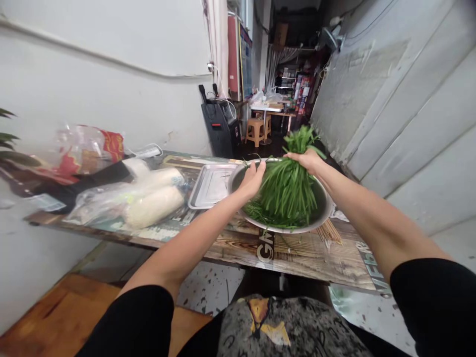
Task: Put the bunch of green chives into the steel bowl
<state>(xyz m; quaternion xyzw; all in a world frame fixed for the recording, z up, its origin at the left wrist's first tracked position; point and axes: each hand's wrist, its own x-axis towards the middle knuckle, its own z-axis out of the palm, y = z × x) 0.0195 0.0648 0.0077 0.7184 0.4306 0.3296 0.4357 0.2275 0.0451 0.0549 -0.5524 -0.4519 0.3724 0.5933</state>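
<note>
My right hand (307, 159) is closed round the top of a bunch of long green chives (288, 186), holding it upright over a round metal basin (323, 210) on the table. My left hand (253, 179) rests against the left side of the bunch, fingers curled on the stalks, just above the basin's rim. More loose green stalks lie in the bottom of the basin.
A flat metal tray (210, 186) sits left of the basin. White radishes in a clear plastic bag (148, 198) and other bags lie further left on the wood-patterned table (297, 253). Thin bamboo skewers (329, 230) lie right of the basin. Walls close in on both sides.
</note>
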